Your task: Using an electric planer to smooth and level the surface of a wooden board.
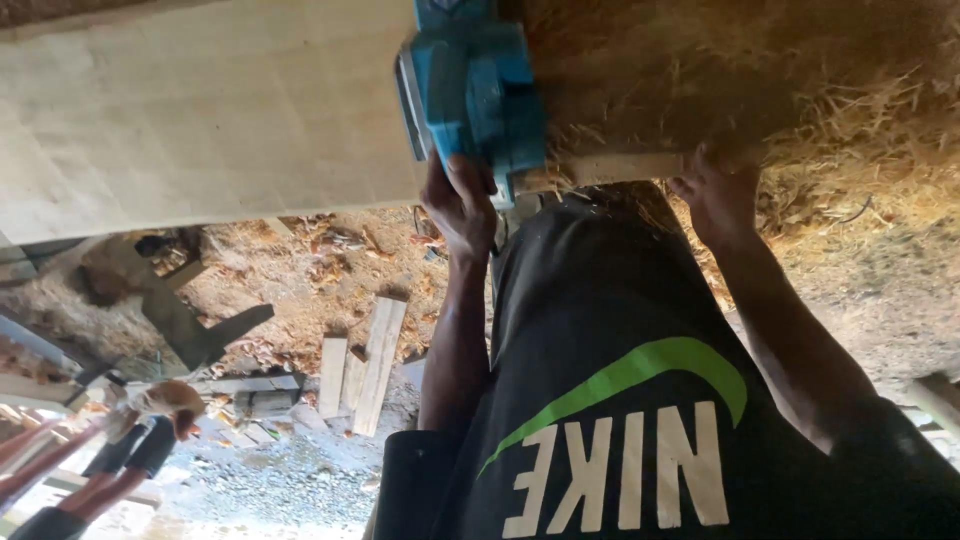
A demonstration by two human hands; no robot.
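Gripping the blue power planer [470, 95], the left hand [460, 205] has its fingers [472, 178] wrapped tight round the rear of the tool's body. The planer sits on the wide pale plank [200, 110], right at the plank's near edge, where the bare wood gives way to a thick heap of wood shavings [760, 80]. That plank is the surface everything happens on, and it runs across the whole top of the view.

Further along, well apart from the tool, the right hand [715, 195] rests against the edge of the surface, just beside the end of a short pale wooden strip [620, 168] that pokes out from under the shavings. Its fingers reach up into the straw-coloured curls and shadow, so I cannot tell whether they are spread or closed on anything.

Both bare forearms come up from a black shirt with a green curved mark [640, 400], which fills the lower right. Down on the ground, dusted with more shavings, a few short boards [365, 365] lie side by side, with dark offcuts [190, 325] scattered near them.
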